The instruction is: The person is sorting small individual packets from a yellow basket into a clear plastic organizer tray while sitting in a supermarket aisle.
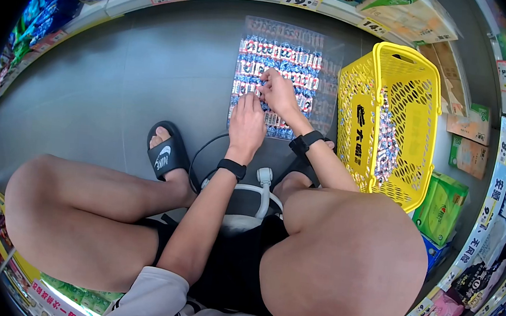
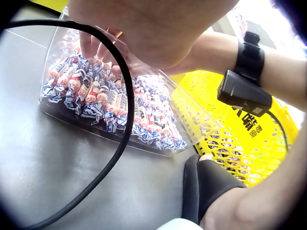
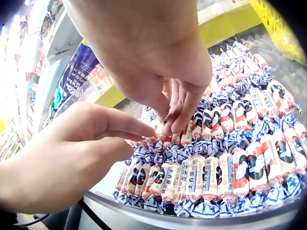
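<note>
Rows of white, red and blue wrapped candies, twisted at both ends and printed "White Rabbit", fill a clear plastic box on the floor. My right hand reaches down over the middle rows, thumb and fingertips drawn together on a candy. Beside it, my left hand comes in from the near side. Its index finger stretches forward and touches the candies close to the right fingertips. Part of the row beneath both hands is hidden.
Right of the box stands a yellow basket with more candies inside. Shelves of tissue packs line the right side and back. A black cable loops near the left wrist. A slippered foot is close to the box.
</note>
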A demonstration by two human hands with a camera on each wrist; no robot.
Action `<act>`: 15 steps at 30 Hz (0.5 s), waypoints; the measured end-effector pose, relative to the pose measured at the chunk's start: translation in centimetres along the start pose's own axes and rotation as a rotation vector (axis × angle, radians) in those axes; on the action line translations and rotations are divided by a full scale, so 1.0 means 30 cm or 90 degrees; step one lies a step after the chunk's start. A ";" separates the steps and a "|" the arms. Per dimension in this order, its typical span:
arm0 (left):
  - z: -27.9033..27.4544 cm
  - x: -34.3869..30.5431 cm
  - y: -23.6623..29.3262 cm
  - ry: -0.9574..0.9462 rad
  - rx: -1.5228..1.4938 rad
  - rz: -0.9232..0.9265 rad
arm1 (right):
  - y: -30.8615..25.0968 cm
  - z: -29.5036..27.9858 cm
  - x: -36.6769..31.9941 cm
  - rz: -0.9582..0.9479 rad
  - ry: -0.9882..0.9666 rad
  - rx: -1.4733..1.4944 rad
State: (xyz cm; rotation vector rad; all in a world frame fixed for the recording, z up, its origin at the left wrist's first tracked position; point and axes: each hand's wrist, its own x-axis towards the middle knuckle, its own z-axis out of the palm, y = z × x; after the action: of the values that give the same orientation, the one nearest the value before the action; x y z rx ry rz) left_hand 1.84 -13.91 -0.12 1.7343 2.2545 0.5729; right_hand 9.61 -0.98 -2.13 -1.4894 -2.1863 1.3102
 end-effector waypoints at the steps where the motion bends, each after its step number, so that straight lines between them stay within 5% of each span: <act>1: -0.001 0.000 0.000 0.000 0.000 0.000 | -0.004 -0.002 0.000 0.006 -0.001 0.010; 15: -0.016 0.003 0.005 -0.039 0.006 -0.012 | -0.026 -0.011 -0.016 0.002 0.001 -0.036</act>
State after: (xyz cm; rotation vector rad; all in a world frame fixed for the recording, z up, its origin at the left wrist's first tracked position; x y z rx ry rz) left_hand 1.76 -13.87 0.39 1.7103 2.2328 0.4990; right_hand 9.52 -1.27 -1.21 -1.5146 -2.2391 1.2572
